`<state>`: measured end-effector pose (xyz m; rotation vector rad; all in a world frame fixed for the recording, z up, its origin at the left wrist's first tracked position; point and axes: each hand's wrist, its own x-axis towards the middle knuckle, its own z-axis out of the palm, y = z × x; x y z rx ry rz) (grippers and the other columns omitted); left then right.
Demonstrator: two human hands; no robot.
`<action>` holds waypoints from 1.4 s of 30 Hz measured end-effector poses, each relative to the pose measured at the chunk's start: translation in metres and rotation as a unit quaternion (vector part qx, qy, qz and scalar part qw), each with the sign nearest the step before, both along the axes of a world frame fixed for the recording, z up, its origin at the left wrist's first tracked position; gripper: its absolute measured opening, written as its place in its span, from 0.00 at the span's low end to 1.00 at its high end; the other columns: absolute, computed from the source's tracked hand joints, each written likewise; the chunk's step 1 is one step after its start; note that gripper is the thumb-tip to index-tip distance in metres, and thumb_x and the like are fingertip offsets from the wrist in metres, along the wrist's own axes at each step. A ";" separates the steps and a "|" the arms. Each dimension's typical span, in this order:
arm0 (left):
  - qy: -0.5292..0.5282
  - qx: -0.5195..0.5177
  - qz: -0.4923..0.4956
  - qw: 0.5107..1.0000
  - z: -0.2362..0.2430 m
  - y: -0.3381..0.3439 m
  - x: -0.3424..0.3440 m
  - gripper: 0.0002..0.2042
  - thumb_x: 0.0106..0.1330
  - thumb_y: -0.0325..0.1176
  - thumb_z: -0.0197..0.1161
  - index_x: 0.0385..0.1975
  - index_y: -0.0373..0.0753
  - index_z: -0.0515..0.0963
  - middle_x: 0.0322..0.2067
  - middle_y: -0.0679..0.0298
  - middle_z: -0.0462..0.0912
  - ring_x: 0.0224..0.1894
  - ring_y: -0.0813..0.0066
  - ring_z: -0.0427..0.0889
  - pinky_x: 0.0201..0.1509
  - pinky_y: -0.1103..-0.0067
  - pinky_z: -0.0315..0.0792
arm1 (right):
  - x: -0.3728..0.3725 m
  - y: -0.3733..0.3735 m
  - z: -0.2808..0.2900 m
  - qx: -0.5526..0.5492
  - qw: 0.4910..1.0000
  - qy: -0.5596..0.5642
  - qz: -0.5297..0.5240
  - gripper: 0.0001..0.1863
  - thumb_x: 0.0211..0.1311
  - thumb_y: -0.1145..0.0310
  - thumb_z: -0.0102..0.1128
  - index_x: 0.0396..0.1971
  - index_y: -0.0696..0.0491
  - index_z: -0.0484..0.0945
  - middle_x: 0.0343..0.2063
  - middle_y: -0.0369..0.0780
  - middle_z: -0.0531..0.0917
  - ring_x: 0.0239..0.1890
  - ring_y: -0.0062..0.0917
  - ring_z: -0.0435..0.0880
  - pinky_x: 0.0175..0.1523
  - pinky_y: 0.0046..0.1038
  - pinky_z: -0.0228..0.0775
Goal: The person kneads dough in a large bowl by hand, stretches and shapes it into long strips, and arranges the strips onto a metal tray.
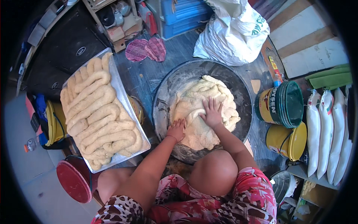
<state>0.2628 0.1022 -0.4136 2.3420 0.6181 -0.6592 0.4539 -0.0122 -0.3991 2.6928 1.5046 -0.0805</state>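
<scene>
A large mass of pale dough (195, 123) fills much of a wide, round, dark basin (167, 89) in front of me. Its far right part is lumpy and folded, while the nearer left part looks looser and floury. My left hand (176, 130) presses on the dough's left edge, fingers stretched out. Higher up, near the middle, my right hand (212, 112) lies flat on the dough with its fingers spread. Both palms are hidden against the dough, and neither hand grips anything. To the left, a metal tray (128, 108) bears long, thick dough ropes (99, 115) laid in folds.
Right of the basin lie a dark green bucket (276, 102), a yellow bucket (285, 140) and several long white filled bags (326, 130). A white sack (231, 35) stands beyond it, with pink cloths (145, 49) further left. A red-lidded bucket (74, 182) sits below the tray.
</scene>
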 end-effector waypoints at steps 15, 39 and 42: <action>0.088 -0.139 -0.211 0.963 0.015 -0.024 0.003 0.22 0.45 0.38 0.57 0.43 0.40 0.71 0.43 0.58 0.75 0.56 0.63 0.64 0.53 0.62 0.61 | -0.012 -0.088 -0.012 0.119 0.987 0.040 -0.099 0.36 0.49 0.54 0.56 0.57 0.54 0.56 0.57 0.51 0.59 0.62 0.41 0.54 0.62 0.50 0.38; -0.179 -0.147 0.247 0.941 0.029 -0.002 0.039 0.14 0.48 0.35 0.55 0.34 0.36 0.77 0.33 0.46 0.77 0.38 0.52 0.78 0.45 0.67 0.71 | -0.093 -0.097 -0.027 -0.022 0.973 0.206 0.098 0.36 0.48 0.67 0.51 0.60 0.55 0.52 0.59 0.61 0.48 0.62 0.54 0.47 0.65 0.49 0.35; -0.133 0.012 0.245 0.960 0.023 0.007 0.030 0.13 0.49 0.32 0.54 0.35 0.37 0.77 0.32 0.48 0.78 0.37 0.56 0.79 0.46 0.67 0.71 | -0.109 -0.099 -0.015 -0.122 0.937 0.214 0.246 0.32 0.50 0.64 0.52 0.58 0.53 0.58 0.59 0.57 0.53 0.63 0.47 0.50 0.65 0.46 0.39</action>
